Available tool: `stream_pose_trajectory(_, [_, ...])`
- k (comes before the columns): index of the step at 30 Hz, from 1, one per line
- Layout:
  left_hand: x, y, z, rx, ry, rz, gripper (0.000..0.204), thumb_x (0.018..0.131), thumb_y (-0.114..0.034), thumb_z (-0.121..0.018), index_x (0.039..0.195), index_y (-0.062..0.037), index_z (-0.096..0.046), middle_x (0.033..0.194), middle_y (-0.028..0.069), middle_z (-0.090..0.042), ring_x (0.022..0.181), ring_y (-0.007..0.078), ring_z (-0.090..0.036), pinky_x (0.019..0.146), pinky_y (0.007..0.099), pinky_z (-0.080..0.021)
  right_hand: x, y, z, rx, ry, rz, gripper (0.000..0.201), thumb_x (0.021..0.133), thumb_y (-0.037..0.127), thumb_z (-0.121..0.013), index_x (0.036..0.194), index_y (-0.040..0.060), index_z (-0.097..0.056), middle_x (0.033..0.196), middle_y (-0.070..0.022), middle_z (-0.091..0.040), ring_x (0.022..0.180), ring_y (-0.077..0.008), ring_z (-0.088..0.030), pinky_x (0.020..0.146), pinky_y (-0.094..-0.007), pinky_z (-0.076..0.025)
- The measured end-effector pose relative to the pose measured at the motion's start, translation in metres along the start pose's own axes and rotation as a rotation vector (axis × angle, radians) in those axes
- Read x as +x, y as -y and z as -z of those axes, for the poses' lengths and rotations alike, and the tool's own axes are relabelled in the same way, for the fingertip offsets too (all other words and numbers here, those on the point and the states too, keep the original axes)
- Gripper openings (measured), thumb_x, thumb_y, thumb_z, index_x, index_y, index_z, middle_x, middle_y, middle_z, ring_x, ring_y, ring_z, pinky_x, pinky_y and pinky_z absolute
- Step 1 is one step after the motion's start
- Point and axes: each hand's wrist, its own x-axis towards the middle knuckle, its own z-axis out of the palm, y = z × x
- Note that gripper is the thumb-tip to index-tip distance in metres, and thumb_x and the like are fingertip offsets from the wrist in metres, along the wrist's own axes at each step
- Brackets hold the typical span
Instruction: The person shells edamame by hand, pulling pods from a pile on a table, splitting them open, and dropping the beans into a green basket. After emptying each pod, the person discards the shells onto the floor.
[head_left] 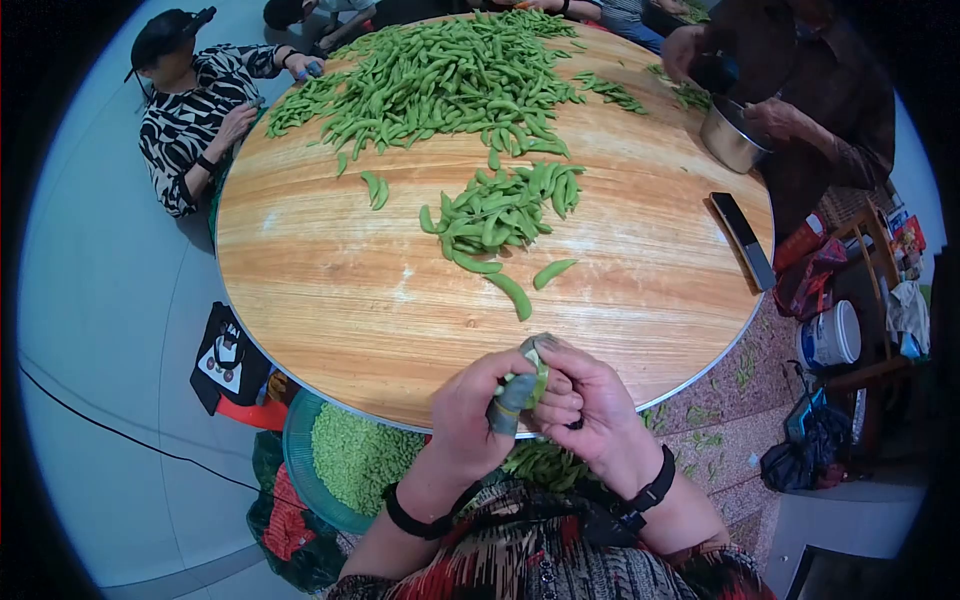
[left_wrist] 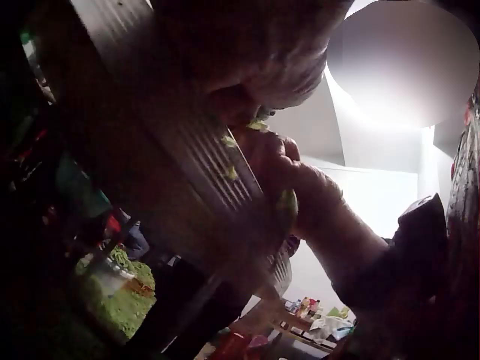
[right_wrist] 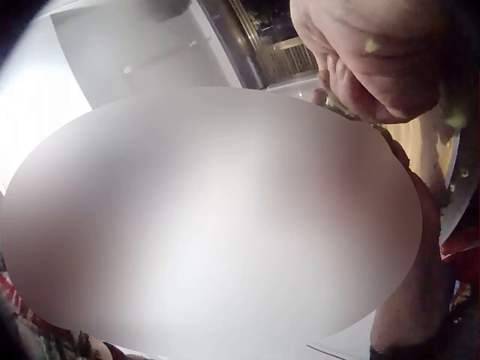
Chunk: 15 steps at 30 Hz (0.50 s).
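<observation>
Over the table's near edge, my left hand and right hand meet around a green bean pod. The left fingers hold it from one side; a grey-green wrap with a yellowish band covers a left digit. My right thumb and fingers pinch the pod from the other side. Beyond them lie two loose pods and a small heap of pods. Both wrist views are dark or partly blurred; the left one shows the right hand close against the left.
A large pod pile covers the far side of the round wooden table. A phone lies near the right edge. Below left stands a green basin of shelled beans. Other people sit around, one holding a metal pot.
</observation>
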Motion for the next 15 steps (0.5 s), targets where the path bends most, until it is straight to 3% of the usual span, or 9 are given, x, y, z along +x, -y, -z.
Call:
stream_pose_trajectory(2, [-0.003,0.002,-0.001,0.003,0.031,0.227,0.026,0.075,0.010,-0.049,0.098,-0.0031,-0.051,0.076,0.0047,-0.056,0.061,0.0122,-0.052,0.054,0.0229,-0.042,0.000,0.001,-0.010,-0.299,-0.124,0.211,0.007,0.090,0.010,-0.052,0.085,0.0055,-0.050,0.055,0.0039,-0.040,0.038,-0.0021,-0.027,0.034,-0.0166,-0.021])
stream_pose_trajectory(3, [-0.004,0.004,0.000,0.000,0.029,0.228,0.026,0.075,0.010,-0.049,0.098,-0.0031,-0.051,0.076,0.0047,-0.056,0.061,0.0122,-0.052,0.054,0.0229,-0.042,0.001,0.004,-0.013,-0.302,-0.125,0.211,0.007,0.090,0.010,-0.052,0.085,0.0055,-0.050,0.055,0.0039,-0.040,0.038,-0.0021,-0.027,0.034,-0.0166,-0.021])
stream_pose_trajectory(5, [-0.007,0.005,0.001,-0.411,-0.008,0.571,0.021,0.080,0.007,-0.047,0.097,-0.0047,-0.049,0.079,0.0028,-0.052,0.058,0.0070,-0.045,0.049,0.0179,-0.035,-0.002,0.016,-0.015,-0.355,-0.102,0.430,0.005,0.089,0.010,-0.052,0.090,0.0043,-0.052,0.056,0.0049,-0.039,0.039,-0.0018,-0.026,0.034,-0.0165,-0.021])
stream_pose_trajectory(6, [-0.007,0.004,0.005,-0.415,-0.011,0.572,0.021,0.080,0.007,-0.047,0.097,-0.0047,-0.049,0.079,0.0028,-0.052,0.058,0.0070,-0.045,0.049,0.0179,-0.035,-0.012,0.030,-0.015,-0.527,-0.042,0.415,0.008,0.089,0.012,-0.054,0.090,0.0038,-0.054,0.057,0.0054,-0.042,0.040,-0.0014,-0.028,0.036,-0.0174,-0.022])
stream_pose_trajectory(7, [-0.005,0.003,0.013,-0.612,-0.117,0.686,0.017,0.082,0.004,-0.046,0.097,-0.0045,-0.048,0.079,0.0029,-0.051,0.057,0.0064,-0.043,0.047,0.0168,-0.031,-0.021,0.046,-0.021,-1.087,-0.036,0.358,0.015,0.087,0.016,-0.056,0.085,0.0015,-0.055,0.057,0.0019,-0.048,0.042,-0.0048,-0.037,0.039,-0.0230,-0.032])
stream_pose_trajectory(9, [-0.005,0.001,0.019,-0.815,-0.230,0.806,0.012,0.085,0.001,-0.045,0.096,-0.0044,-0.047,0.079,0.0031,-0.049,0.056,0.0057,-0.040,0.045,0.0156,-0.028,-0.005,0.050,-0.019,-1.767,0.334,0.614,0.021,0.084,0.020,-0.059,0.081,-0.0004,-0.056,0.059,-0.0083,-0.057,0.048,-0.0163,-0.053,0.046,-0.0330,-0.042])
stream_pose_trajectory(10, [-0.003,0.001,0.021,-0.889,-0.263,0.818,0.010,0.086,-0.002,-0.045,0.096,-0.0035,-0.047,0.079,0.0033,-0.049,0.057,0.0062,-0.041,0.045,0.0155,-0.028,0.004,0.049,-0.025,-1.767,0.330,0.613,0.021,0.084,0.020,-0.059,0.081,-0.0004,-0.056,0.059,-0.0083,-0.057,0.048,-0.0163,-0.053,0.046,-0.0330,-0.042])
stream_pose_trajectory(12, [-0.002,0.000,0.021,-0.967,-0.290,0.825,0.008,0.088,-0.005,-0.046,0.095,-0.0026,-0.047,0.079,0.0036,-0.049,0.058,0.0066,-0.042,0.044,0.0153,-0.028,0.020,0.047,-0.039,-2.351,-0.144,0.680,0.022,0.081,0.019,-0.059,0.082,-0.0020,-0.054,0.065,-0.0180,-0.060,0.062,-0.0294,-0.063,0.055,-0.0416,-0.048])
stream_pose_trajectory(15, [-0.003,0.001,0.021,-1.030,-0.268,0.838,0.013,0.088,-0.008,-0.047,0.099,-0.0020,-0.048,0.081,0.0046,-0.050,0.060,0.0072,-0.043,0.044,0.0153,-0.029,0.035,0.043,-0.034,-2.635,-0.304,0.541,0.022,0.079,0.019,-0.059,0.080,-0.0016,-0.053,0.068,-0.0211,-0.060,0.066,-0.0362,-0.061,0.057,-0.0446,-0.047])
